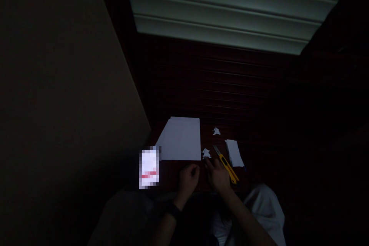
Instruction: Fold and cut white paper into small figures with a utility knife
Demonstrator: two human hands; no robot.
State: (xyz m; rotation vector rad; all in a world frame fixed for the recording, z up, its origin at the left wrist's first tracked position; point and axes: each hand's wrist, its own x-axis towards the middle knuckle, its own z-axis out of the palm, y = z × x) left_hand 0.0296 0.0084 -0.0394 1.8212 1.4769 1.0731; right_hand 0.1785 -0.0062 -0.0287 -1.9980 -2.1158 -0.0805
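On the dark table my left hand [188, 177] rests with its fingers curled in; nothing shows in it. To its right, my right hand [218, 177] lies with fingers stretched forward and apart. Its fingertips touch or nearly touch the rear edge of a small folded white paper frog [206, 153]. Farther back stands a second folded paper frog [216, 131]. A yellow utility knife [227, 167] with its blade out lies just right of my right hand. Beyond the knife is a stack of small white paper pieces [235, 153].
Large white paper sheets [181, 138] lie at the table's back left. A lit, pixelated screen [149, 168] glows at the left edge. Behind the table is a dark slatted panel [207, 80] with a pale slatted shutter [225, 11] above. A wall [72, 84] borders the left.
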